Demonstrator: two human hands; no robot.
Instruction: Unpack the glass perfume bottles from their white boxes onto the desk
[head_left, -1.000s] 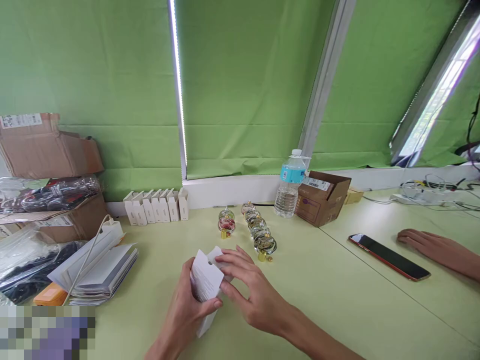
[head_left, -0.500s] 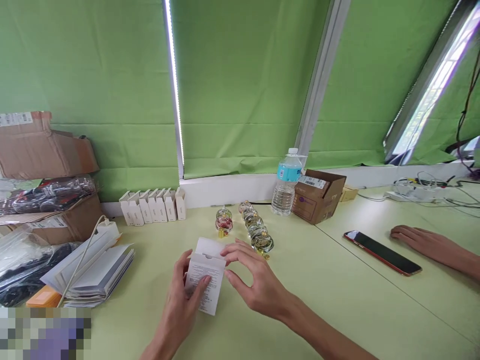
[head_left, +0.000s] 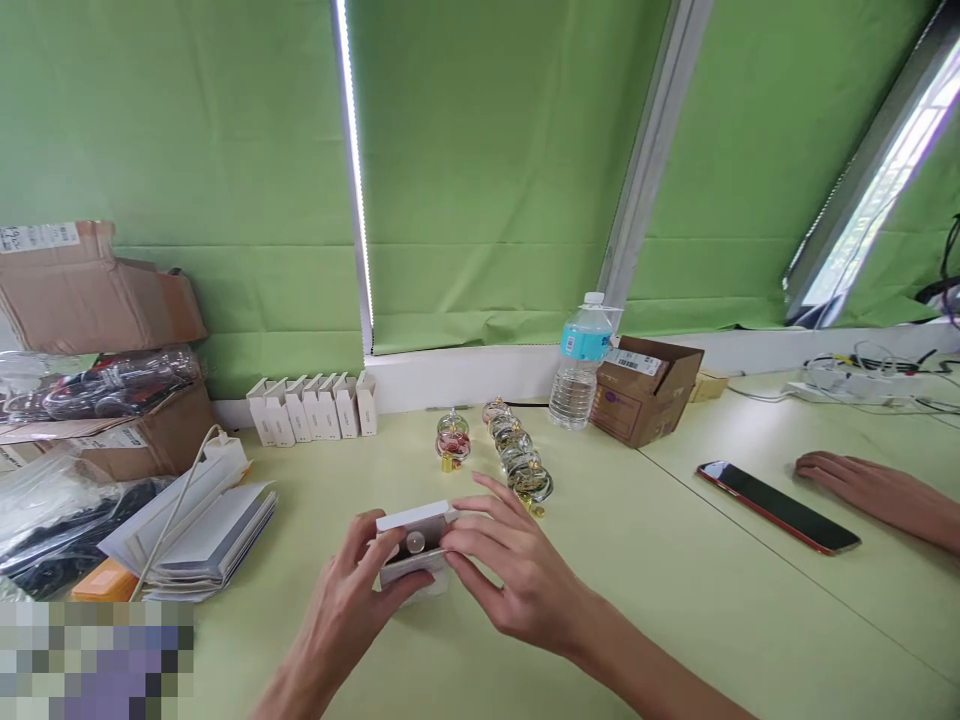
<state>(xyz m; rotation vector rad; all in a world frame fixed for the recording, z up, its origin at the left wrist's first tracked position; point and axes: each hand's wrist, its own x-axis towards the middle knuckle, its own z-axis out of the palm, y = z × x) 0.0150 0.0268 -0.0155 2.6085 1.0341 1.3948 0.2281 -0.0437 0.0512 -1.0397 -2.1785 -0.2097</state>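
A small white carton point(head_left: 414, 516) is held just above the table, its top open and tipped toward me. Inside its dark opening shows a round, clear piece point(head_left: 415, 542); the rest of the contents is hidden. My left hand point(head_left: 349, 595) is closed around the carton's left side, thumb on the near face. At the right edge, my right hand point(head_left: 517, 565) pinches the carton with its fingertips, the upper fingers raised. Beyond the hands stand round glass bottles with gold parts: a diagonal row point(head_left: 517, 455) and a reddish and greenish pair point(head_left: 453, 440).
Several white cartons point(head_left: 315, 410) line the wall. A water bottle point(head_left: 577, 370) stands beside an open brown box point(head_left: 645, 395). Right lie a phone point(head_left: 780, 507) and another person's hand point(head_left: 847, 480). Envelopes point(head_left: 217, 540) and stacked cardboard boxes point(head_left: 105, 310) occupy the left.
The carton has turned from showing its printed face to showing its open top. My right fingers have moved down from the raised flap to the right edge. The view has shifted slightly left.
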